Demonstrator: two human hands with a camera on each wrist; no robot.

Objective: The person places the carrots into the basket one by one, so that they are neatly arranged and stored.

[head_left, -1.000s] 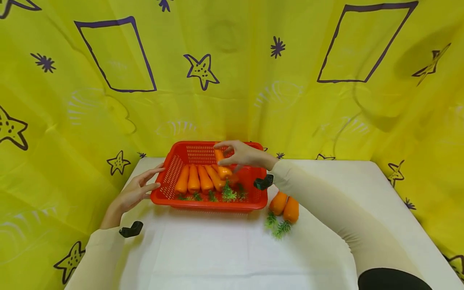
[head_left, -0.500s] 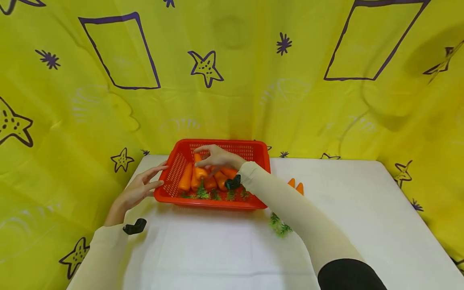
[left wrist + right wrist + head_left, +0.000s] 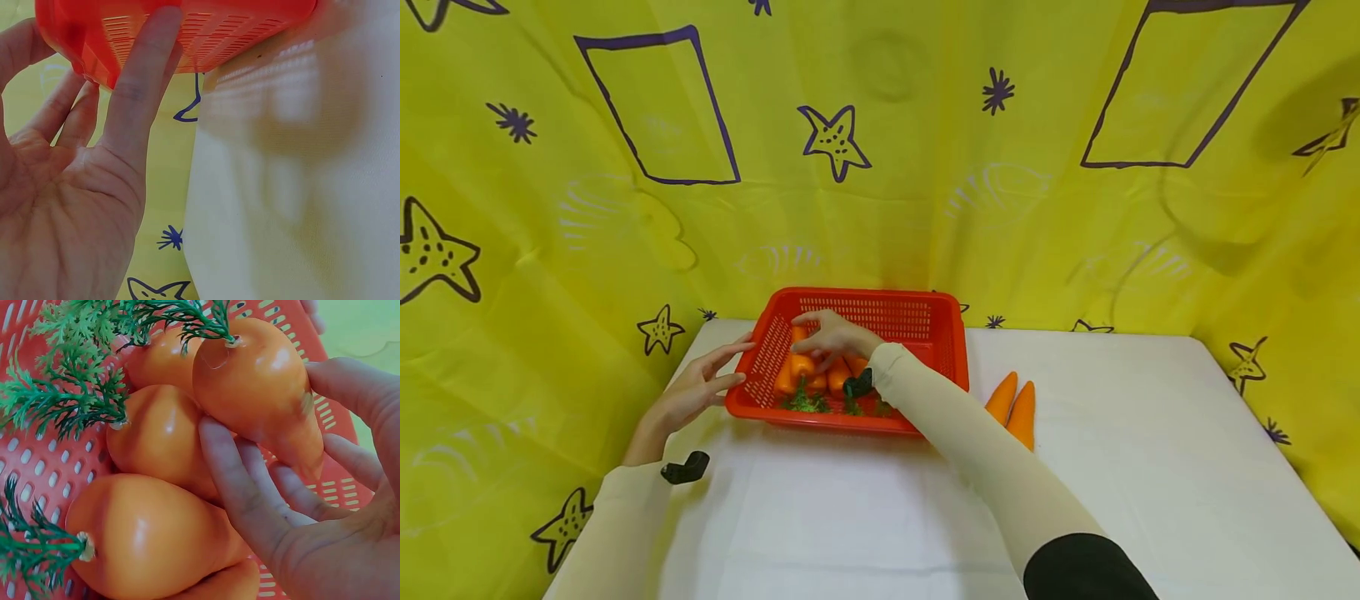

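A red plastic basket (image 3: 835,423) with slotted walls holds several glossy artificial carrots with green plastic tops. My right hand (image 3: 838,335) is inside it on the left, pinching one carrot (image 3: 802,365) between thumb and fingers. In the right wrist view this carrot (image 3: 250,378) lies above its neighbours, its top pointing left; the nearest is another carrot (image 3: 159,437), touching or nearly so. My left hand (image 3: 688,396) rests its outstretched fingers on the basket's left end. From the left wrist, extended fingers (image 3: 134,94) lie against the red wall. The right forearm hides part of the basket.
Two more carrots (image 3: 1021,417) lie side by side on the white table (image 3: 820,517), right of the basket, partly behind the right sleeve. A yellow patterned curtain (image 3: 910,217) closes off the back and sides, close behind the basket.
My right hand has carried the carrot from the basket's middle to its left end, over the other carrots there. The left hand has stayed at the rim. The head view has shifted slightly.
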